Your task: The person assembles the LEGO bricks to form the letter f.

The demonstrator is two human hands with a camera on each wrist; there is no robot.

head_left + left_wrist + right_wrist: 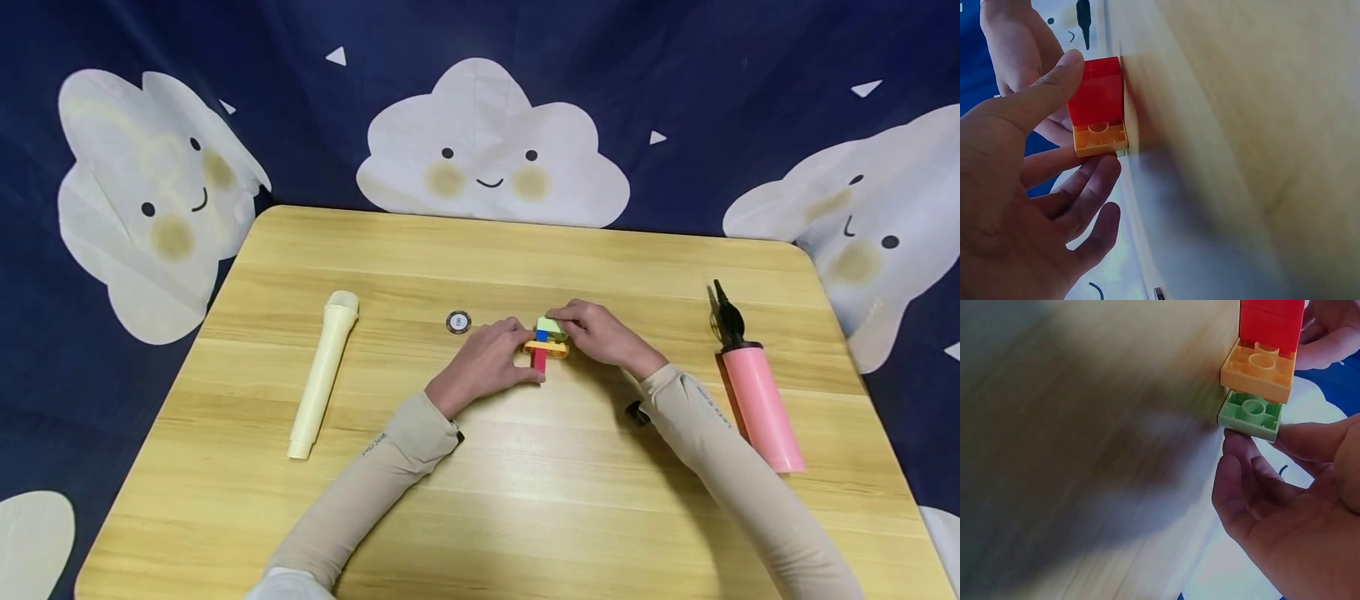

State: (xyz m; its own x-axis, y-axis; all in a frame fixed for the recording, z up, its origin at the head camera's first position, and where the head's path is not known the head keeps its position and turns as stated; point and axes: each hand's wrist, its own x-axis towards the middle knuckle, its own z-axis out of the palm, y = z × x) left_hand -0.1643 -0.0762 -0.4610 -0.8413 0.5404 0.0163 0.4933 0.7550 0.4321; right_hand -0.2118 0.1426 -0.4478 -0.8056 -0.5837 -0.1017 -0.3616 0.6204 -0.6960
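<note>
A small assembly of toy building bricks lies near the middle of the table between both hands. It shows a red brick [1097, 94] at the near end, an orange brick [1254, 374] across it and a blue brick [542, 336] behind. At the far end sits a light green brick [1250, 417]. My left hand [483, 360] grips the assembly from the left, thumb at the red brick and fingers by the orange one. From the right, my right hand [603, 333] pinches the green brick between thumb and fingers.
A round black-and-white chip [458, 322] lies just left of the bricks. Farther left is a cream toy microphone [322, 379]. On the right side lies a pink hand pump [761, 408] with a black nozzle. A dark cloud-print cloth [660, 50] hangs behind the wooden table [480, 517].
</note>
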